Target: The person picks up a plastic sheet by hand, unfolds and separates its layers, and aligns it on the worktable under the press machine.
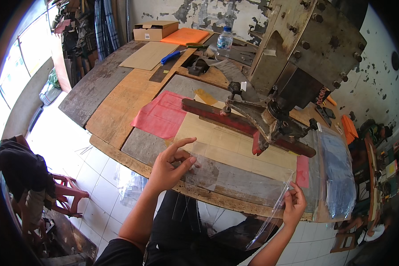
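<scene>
A clear plastic sheet (239, 181) stretches between my two hands, over the near edge of the worktable. My left hand (169, 167) pinches its left end between thumb and a finger behind it, with the index finger raised. At the right end my right hand (294, 203) grips the sheet's edge, where a narrow clear flap hangs down below the tabletop. Just beyond the sheet lies a tan board (226, 142), with a pink sheet (162, 114) at its left. Above the board stands the press head (270, 117), with a long red-edged metal bar.
A stack of clear plastic sheets (337, 173) lies at the table's right end. Toward the back are a water bottle (224, 39), a blue-handled cutter (170, 56), a cardboard box (156, 31) and orange sheets (185, 36). A red stool (66, 195) and a person (24, 177) are at left.
</scene>
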Available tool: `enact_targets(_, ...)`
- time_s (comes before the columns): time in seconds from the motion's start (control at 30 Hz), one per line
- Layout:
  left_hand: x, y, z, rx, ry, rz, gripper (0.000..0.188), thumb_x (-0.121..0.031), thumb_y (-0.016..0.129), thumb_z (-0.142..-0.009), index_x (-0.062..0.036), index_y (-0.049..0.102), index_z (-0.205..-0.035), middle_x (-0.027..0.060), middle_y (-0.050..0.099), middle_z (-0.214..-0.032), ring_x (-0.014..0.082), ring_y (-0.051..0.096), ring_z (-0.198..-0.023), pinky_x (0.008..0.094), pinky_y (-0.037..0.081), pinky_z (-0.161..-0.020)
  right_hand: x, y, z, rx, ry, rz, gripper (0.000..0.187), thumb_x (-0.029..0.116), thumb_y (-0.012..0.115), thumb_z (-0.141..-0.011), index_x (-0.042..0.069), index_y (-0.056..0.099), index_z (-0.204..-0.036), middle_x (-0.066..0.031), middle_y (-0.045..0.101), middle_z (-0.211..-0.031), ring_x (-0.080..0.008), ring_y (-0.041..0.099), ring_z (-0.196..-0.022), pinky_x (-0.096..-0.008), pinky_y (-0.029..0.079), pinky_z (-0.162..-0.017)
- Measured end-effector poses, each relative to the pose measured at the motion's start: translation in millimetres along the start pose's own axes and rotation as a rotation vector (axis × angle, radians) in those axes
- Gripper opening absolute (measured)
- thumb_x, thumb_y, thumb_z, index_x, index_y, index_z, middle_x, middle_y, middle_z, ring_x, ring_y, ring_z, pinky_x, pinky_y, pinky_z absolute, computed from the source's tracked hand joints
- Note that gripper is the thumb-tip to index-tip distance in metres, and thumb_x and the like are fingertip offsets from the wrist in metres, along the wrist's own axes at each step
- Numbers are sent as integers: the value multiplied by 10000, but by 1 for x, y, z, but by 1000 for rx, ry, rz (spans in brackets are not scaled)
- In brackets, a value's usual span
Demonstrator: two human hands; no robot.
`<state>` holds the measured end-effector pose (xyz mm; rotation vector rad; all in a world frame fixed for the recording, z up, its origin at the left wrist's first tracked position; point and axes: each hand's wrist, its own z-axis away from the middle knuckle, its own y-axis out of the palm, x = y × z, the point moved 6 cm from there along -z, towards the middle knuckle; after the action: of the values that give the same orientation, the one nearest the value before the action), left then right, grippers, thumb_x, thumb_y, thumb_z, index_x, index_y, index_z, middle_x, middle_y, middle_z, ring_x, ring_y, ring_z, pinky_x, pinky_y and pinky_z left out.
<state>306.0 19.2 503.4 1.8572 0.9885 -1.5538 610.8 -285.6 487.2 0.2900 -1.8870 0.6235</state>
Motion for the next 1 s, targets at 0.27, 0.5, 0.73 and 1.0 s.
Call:
enact_targets(0.27, -5, 1, 0, 6, 10, 3, 465, -70, 691, -1006, -52, 567, -1454, 39, 771, -863, 59, 641, -789, 250, 500, -778, -1, -1, 0, 0, -1, -7, 371, 130, 765, -987, -31, 689, -1313, -2, 627, -849, -55, 564, -665, -220, 450, -576)
enact_targets(0.5, 0, 0, -1, 17, 1, -2, 461, -68, 686, -1009, -53, 567, -1454, 34, 774, -868, 53, 633, -781, 244, 494, -768, -1, 0, 0, 9, -2, -23, 386, 156, 778, -984, -28, 689, -1312, -1, 620, -847, -61, 565, -669, -224, 454, -578)
enact_targets(0.73, -1, 1, -2, 37, 32, -46, 517, -37, 686, -1020, -7, 510, -1504, 35, 722, -883, 79, 672, -805, 244, 527, -740, -1, -1, -1, 16, -26, 11, 397, 184, 771, -993, -28, 683, -1317, -7, 621, -863, -69, 572, -671, -228, 462, -580)
enact_targets(1.0, -1, 5, -2, -34, 37, -166, 555, -33, 699, -997, -45, 511, -1519, 2, 687, -833, 59, 619, -731, 233, 484, -685, 3, -3, 4, 76, -126, -189, 500, 174, 762, -975, -26, 631, -1414, -23, 633, -907, -83, 614, -693, -234, 480, -586)
